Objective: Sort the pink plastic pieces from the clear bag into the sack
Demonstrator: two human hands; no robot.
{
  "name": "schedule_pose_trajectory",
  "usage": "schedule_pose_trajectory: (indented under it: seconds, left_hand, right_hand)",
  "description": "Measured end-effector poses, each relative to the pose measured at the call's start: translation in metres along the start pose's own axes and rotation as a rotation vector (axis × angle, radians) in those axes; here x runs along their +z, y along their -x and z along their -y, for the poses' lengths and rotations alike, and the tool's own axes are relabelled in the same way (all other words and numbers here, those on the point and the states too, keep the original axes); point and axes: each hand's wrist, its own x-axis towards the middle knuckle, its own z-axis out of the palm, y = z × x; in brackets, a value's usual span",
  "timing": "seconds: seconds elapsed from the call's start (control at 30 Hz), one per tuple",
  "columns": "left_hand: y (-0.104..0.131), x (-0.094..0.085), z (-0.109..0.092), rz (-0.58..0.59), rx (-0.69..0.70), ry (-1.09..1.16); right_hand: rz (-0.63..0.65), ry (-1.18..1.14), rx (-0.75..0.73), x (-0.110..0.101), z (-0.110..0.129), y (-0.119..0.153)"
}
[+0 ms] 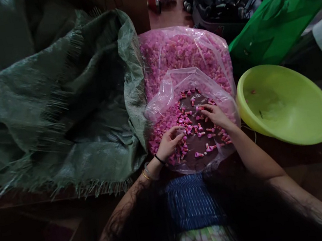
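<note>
Many small pink pieces (166, 121) lie loose at the mouth of a clear plastic bag (185, 47) filled with more of them. My left hand (170, 141), with bands at its wrist, is over the left part of the loose pieces, fingers pinched on something I cannot make out. To the right, my right hand (214, 114) pinches a small pink piece (200, 107) between thumb and fingertips. Other pieces are scattered on the dark surface (194, 141) between and below my hands.
A green woven sack (106, 146) spreads over the left side. On the right are a yellow-green basin (285, 102) and a green bag (271, 22). Behind stand an open dark suitcase (222, 6) and a cardboard box (136, 0).
</note>
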Motion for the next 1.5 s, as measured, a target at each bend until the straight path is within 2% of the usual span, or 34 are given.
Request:
schedule_pose_trajectory:
  seconds: [0.17, 0.23, 0.33, 0.4, 0.5, 0.57, 0.63, 0.73, 0.83, 0.93, 1.03, 1.17, 1.23, 1.33, 1.4, 1.43, 1.5]
  left_hand:
    - [0.002, -0.001, 0.004, 0.035, -0.031, -0.035]
    - [0.003, -0.002, 0.004, 0.039, -0.023, -0.057]
    - [0.004, -0.001, 0.005, 0.034, -0.002, -0.073]
    - [0.004, 0.002, 0.005, 0.043, 0.0, -0.058]
    - [0.006, 0.008, 0.007, 0.062, 0.028, -0.023]
    - [0.01, 0.011, 0.007, 0.071, 0.039, -0.006]
    - [0.015, 0.009, 0.005, 0.081, -0.004, -0.002]
    - [0.022, 0.0, -0.002, 0.076, -0.022, -0.063]
    - [0.027, -0.01, -0.012, 0.081, 0.094, -0.234]
    - [0.033, -0.017, -0.019, 0.156, 0.207, -0.431]
    - [0.044, -0.02, -0.021, 0.182, 0.29, -0.572]
    - [0.051, -0.021, -0.019, 0.107, 0.349, -0.623]
    - [0.05, -0.019, -0.018, 0.099, 0.371, -0.651]
    - [0.049, -0.014, -0.024, 0.1, 0.407, -0.696]
    - [0.058, -0.023, -0.04, 0.019, 0.415, -0.696]
    - [0.069, -0.035, -0.052, -0.097, 0.419, -0.683]
    - [0.103, -0.079, -0.078, -0.484, 0.451, -0.638]
  right_hand:
    - [-0.042, 0.137, -0.123, 0.0, 0.007, 0.01]
    - [-0.052, 0.061, -0.083, -0.001, 0.013, 0.011]
    - [-0.083, -0.193, -0.045, 0.006, 0.03, 0.019]
    - [-0.136, -0.307, -0.106, 0.022, 0.046, 0.033]
    - [-0.217, -0.324, -0.229, 0.063, 0.064, 0.06]
    - [-0.208, -0.309, -0.258, 0.087, 0.067, 0.076]
    - [-0.167, -0.283, -0.255, 0.097, 0.065, 0.086]
    - [-0.114, -0.155, -0.311, 0.086, 0.062, 0.09]
    - [-0.036, 0.069, -0.468, 0.063, 0.068, 0.085]
    - [0.075, 0.196, -0.561, 0.05, 0.076, 0.082]
    - [0.11, 0.198, -0.587, 0.057, 0.079, 0.089]
    - [0.063, 0.191, -0.583, 0.078, 0.07, 0.103]
    - [0.057, 0.195, -0.574, 0.083, 0.067, 0.101]
    - [0.216, 0.193, -0.645, 0.073, 0.067, 0.083]
    - [0.314, 0.209, -0.668, 0.057, 0.068, 0.066]
    - [0.305, 0.248, -0.649, 0.048, 0.067, 0.059]
    - [0.183, 0.414, -0.555, 0.032, 0.058, 0.048]
